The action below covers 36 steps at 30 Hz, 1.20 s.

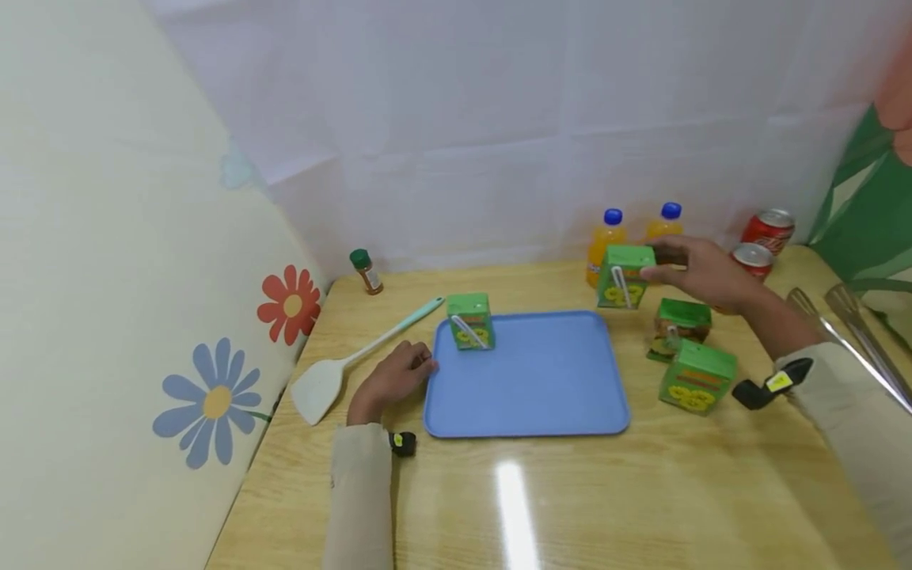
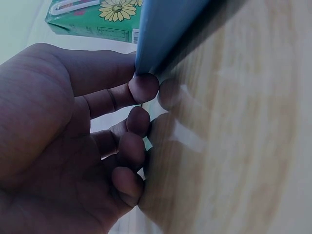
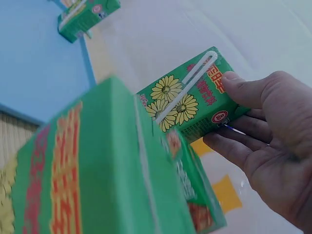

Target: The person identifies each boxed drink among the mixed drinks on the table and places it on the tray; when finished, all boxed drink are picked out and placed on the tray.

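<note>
At the left rim of a blue tray (image 1: 527,388), my left hand (image 1: 395,376) pinches the edge between thumb and index finger; its other fingers curl near the tabletop. One green drink carton (image 1: 470,321) with yellow flowers and a white straw stands in the tray's back left corner. Beyond the back right corner, my right hand (image 1: 701,273) grips a similar drink carton (image 1: 622,277) by its right side, thumb on the straw face in the right wrist view. Whether this carton touches the table, I cannot tell. Two more cartons, one brownish-green (image 1: 680,328) and one green (image 1: 698,378), stand below my right forearm.
Behind the held carton are two orange drink bottles (image 1: 604,237), partly hidden. Red cans (image 1: 769,229) and metal utensils (image 1: 862,324) lie to the right. On the left are a white spatula (image 1: 321,388) and a green-capped spice jar (image 1: 366,271). A white sheet backs the table.
</note>
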Motion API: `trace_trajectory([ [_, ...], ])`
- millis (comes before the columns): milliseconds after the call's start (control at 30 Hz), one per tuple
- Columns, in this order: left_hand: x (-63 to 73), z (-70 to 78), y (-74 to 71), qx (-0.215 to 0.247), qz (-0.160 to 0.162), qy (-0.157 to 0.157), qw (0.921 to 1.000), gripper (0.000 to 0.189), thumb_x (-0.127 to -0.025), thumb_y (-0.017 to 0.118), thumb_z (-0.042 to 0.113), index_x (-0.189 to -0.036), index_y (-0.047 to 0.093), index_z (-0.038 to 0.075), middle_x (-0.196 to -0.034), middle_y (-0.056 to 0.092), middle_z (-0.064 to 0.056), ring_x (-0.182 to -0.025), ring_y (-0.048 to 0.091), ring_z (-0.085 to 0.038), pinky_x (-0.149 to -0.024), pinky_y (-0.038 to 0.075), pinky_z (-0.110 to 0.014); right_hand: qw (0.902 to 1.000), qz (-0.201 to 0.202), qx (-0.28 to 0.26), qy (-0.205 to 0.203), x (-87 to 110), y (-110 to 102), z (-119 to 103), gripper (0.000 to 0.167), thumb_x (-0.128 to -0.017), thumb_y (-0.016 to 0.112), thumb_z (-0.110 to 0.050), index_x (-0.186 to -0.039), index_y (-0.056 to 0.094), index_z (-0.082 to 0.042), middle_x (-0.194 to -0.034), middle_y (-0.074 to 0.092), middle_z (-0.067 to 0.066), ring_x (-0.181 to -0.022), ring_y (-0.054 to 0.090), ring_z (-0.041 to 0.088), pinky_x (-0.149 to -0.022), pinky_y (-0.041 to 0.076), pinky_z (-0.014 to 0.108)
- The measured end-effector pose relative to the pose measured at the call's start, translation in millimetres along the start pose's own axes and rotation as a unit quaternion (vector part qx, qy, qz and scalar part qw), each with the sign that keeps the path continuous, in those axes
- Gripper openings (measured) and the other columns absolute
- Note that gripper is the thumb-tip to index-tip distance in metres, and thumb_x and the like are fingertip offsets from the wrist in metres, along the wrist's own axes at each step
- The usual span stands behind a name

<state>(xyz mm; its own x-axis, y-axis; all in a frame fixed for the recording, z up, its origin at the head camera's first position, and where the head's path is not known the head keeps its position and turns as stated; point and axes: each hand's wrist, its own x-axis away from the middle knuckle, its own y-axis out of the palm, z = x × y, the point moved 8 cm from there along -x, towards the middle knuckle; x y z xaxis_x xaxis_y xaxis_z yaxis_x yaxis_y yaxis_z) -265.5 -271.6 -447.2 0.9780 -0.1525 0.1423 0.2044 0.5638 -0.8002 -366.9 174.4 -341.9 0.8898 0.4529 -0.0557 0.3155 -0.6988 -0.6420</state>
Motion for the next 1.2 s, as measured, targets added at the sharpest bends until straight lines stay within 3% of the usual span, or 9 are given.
trace_trajectory([
  [300, 2.3, 5.9, -2.4, 0.001, -0.005, -0.006, 1.0, 0.016, -0.105, 0.055, 0.026, -0.101, 0.059, 0.011, -0.095, 0.046, -0.008, -0.079, 0.046, -0.022, -0.07, 0.039, -0.036, 0.9991, 0.012, 0.029, -0.029, -7.0, 14.5, -26.3, 0.068, -0.095, 0.065, -0.05, -0.145, 0.049, -0.006, -0.137, 0.057, 0.018, -0.128, 0.051, 0.037, -0.101, 0.042, 0.056],
  [700, 3.0, 5.0, -3.2, 0.002, -0.006, -0.001, 1.0, 0.017, -0.105, 0.054, 0.026, -0.101, 0.058, 0.01, -0.095, 0.045, -0.008, -0.081, 0.046, -0.022, -0.071, 0.039, -0.036, 0.9977, -0.008, -0.006, -0.067, -21.2, 55.9, -62.1, 0.055, -0.097, 0.067, -0.037, -0.139, 0.054, -0.004, -0.131, 0.061, 0.017, -0.124, 0.056, 0.035, -0.102, 0.043, 0.053],
  [1200, 5.6, 7.7, -4.5, -0.004, -0.003, -0.001, 1.0, 0.017, -0.105, 0.054, 0.027, -0.103, 0.059, 0.011, -0.096, 0.047, -0.008, -0.083, 0.049, -0.023, -0.073, 0.041, -0.038, 0.9969, -0.024, -0.009, -0.074, -25.0, 72.0, -63.8, 0.059, -0.095, 0.066, -0.044, -0.141, 0.054, -0.009, -0.132, 0.061, 0.014, -0.125, 0.056, 0.033, -0.102, 0.043, 0.053],
])
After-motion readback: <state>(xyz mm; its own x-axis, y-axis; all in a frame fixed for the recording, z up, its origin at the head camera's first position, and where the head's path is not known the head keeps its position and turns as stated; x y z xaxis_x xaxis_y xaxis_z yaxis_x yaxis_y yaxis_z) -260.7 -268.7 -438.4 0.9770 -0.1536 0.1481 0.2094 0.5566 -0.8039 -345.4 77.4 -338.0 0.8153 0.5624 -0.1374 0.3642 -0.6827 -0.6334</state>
